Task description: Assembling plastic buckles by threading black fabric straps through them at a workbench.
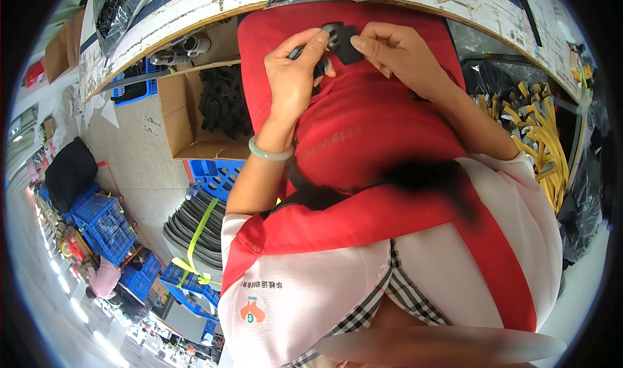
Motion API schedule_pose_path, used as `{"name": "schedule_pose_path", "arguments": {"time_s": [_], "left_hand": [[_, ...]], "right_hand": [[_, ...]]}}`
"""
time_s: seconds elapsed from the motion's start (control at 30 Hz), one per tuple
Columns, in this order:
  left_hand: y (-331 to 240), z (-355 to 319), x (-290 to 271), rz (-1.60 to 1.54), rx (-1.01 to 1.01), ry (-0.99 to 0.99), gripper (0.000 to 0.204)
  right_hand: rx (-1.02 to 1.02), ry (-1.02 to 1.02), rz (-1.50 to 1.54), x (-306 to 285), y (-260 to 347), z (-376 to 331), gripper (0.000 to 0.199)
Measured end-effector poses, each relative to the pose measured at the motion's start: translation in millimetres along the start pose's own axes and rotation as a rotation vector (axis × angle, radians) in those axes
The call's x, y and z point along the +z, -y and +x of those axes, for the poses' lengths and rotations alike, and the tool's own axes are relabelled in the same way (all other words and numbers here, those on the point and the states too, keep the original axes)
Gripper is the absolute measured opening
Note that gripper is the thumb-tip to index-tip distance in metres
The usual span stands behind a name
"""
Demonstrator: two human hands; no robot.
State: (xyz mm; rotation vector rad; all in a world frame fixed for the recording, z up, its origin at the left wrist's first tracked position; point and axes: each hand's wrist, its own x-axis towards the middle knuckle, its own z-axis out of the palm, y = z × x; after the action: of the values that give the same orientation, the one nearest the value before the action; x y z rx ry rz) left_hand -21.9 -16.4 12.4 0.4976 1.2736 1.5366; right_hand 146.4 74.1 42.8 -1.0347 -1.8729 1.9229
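Over my lap, both hands work on a short, flat black strap piece (pixel 348 46). My left hand (pixel 292 76) is closed round its left side, where a small dark ribbed part shows by the thumb; I cannot tell its exact kind. A further dark end pokes out behind the left fingers. With thumb and forefinger, my right hand (pixel 401 55) pinches the right edge of the strap piece. Under both hands lies the red apron (pixel 363 115) across my lap.
A worn white worktable (pixel 233 6) curves across in front. On the left stands a cardboard box (pixel 176 111) of black pieces, with a bundle of dark strips (pixel 198 228) nearer. Yellow straps (pixel 545 154) hang at right. Blue crates (pixel 107 228) and another person (pixel 104 277) are further left.
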Motion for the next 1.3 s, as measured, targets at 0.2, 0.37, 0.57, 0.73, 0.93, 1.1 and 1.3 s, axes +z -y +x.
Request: {"name": "schedule_pose_path", "arguments": {"time_s": [0.2,0.37,0.57,0.73,0.93,1.1,1.3], "left_hand": [[1,-4,4,0.085,0.025,0.005,0.015],[0,-6,6,0.171,0.173,0.059,0.013],[-6,-11,-5,0.130,0.095,0.117,0.013],[-48,-35,-35,0.333,-0.033,0.163,0.012],[-105,-84,-155,0.827,0.319,-0.623,0.029],[-77,-63,-138,-0.026,0.272,-0.437,0.025],[-20,-14,-40,-0.319,0.198,-0.153,0.024]], "right_hand": [[0.084,0.128,-0.012,-2,-6,3,0.025],[0.071,-0.014,0.113,11,-11,4,0.024],[0.164,0.127,0.475,9,-18,15,0.020],[0.102,0.167,0.371,13,-16,34,0.019],[-0.001,0.159,0.111,10,-17,48,0.020],[0.104,0.497,-0.033,50,-3,44,0.023],[0.211,0.598,0.166,75,-5,41,0.028]]}}
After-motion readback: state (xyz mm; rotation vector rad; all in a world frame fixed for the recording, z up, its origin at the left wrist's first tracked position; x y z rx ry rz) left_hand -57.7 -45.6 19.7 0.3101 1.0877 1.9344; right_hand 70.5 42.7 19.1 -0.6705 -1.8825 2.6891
